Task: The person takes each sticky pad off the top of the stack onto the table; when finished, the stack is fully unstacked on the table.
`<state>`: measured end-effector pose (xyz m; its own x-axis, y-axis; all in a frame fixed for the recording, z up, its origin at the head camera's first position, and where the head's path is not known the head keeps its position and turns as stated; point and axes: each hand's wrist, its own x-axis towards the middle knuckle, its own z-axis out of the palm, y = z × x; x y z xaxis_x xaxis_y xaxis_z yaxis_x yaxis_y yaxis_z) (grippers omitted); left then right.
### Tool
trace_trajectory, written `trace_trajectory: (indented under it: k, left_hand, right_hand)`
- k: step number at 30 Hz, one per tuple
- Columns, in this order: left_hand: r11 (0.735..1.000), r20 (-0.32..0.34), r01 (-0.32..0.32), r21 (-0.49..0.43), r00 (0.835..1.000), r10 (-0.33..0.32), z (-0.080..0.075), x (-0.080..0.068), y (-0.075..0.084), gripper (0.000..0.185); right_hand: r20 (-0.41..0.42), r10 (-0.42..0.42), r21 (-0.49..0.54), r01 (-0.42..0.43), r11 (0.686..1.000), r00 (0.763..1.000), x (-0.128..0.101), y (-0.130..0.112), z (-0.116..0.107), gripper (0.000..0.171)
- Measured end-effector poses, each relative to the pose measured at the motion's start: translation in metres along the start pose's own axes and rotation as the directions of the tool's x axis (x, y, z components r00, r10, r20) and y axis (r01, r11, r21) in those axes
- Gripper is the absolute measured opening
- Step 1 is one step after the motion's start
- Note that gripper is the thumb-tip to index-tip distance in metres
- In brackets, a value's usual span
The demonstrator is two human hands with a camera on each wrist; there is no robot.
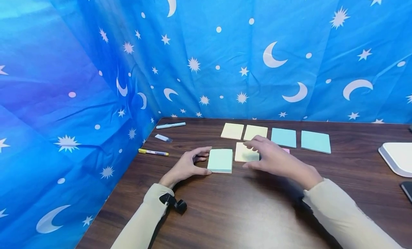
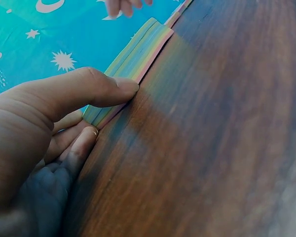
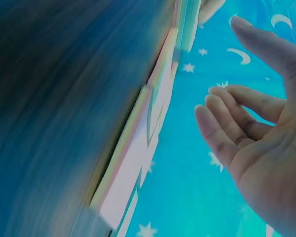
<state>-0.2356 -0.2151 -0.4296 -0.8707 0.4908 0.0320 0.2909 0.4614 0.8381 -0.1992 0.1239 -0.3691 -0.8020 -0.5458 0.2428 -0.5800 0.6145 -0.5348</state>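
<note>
My left hand holds a stack of sticky note pads at its left side, thumb at the near edge and fingers round the back. In the left wrist view, the stack shows green, blue, yellow and pink layers. Over a pale yellow sticky note pad, just right of the stack, hovers my right hand. The right wrist view shows its fingers loosely bent and the thumb spread, holding nothing. A pink pad is mostly hidden behind this hand.
Two pale yellow pads and two blue-green pads form a row at the back. To the left lie a light blue pen, a small clear-and-white strip and a yellow marker. A white device sits far right.
</note>
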Motion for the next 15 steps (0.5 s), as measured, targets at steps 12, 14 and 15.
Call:
trace_trajectory:
  k: [12, 14, 15]
  left_hand:
    - [1.000, 0.002, -0.003, -0.005, 1.000, 0.003, 0.001, 0.002, 0.000, 0.080]
    - [1.000, -0.001, 0.001, -0.004, 1.000, -0.001, 0.001, 0.001, 0.000, 0.080]
    - [1.000, -0.001, 0.001, -0.003, 1.000, -0.001, 0.001, 0.000, -0.001, 0.080]
  right_hand:
    - [0.113, 0.064, -0.055, -0.058, 0.997, 0.992, 0.036, -0.009, 0.026, 0.086]
    - [0.123, 0.062, -0.076, -0.053, 0.996, 0.991, 0.040, -0.010, 0.029, 0.086]
    - [0.129, 0.058, -0.082, -0.048, 0.996, 0.990, 0.042, -0.010, 0.030, 0.084]
